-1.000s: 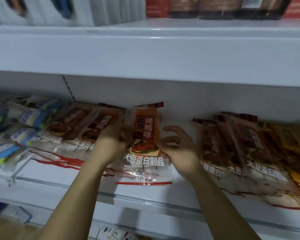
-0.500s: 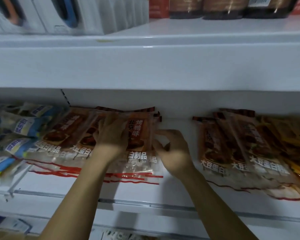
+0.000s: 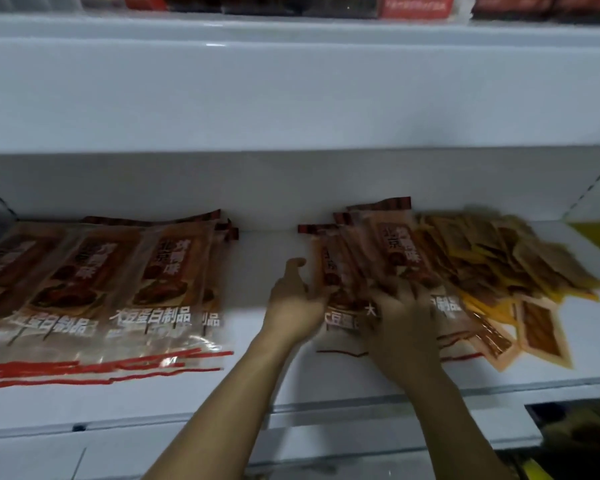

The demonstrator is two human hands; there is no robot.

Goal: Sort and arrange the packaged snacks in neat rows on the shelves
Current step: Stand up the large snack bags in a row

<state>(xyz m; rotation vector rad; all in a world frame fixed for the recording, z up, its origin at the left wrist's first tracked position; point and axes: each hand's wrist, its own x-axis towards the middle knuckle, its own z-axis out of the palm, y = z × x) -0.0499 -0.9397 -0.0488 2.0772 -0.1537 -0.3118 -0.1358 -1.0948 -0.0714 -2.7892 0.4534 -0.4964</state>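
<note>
Left stack of clear orange-brown snack packets with red bottom stripes (image 3: pixel 118 289) looks squared up on the white shelf (image 3: pixel 257 382); the right pile of the same packets (image 3: pixel 388 251) is fanned and overlaps loose yellow-edged packets (image 3: pixel 499 265), so roughly half remains. Left hand (image 3: pixel 293 306) grips that pile's left edge; right hand (image 3: pixel 404 317) lies on top, but blur hides whether its fingers are flat or curled.

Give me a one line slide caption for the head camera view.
Both hands, left hand and right hand, gather a loose pile of orange snack packs on a white shelf.

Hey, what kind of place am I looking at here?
Probably a shop aisle: white tiered shelves, many identical orange snack packs laid in rows, and a heap of yellow packs beside them.
</note>
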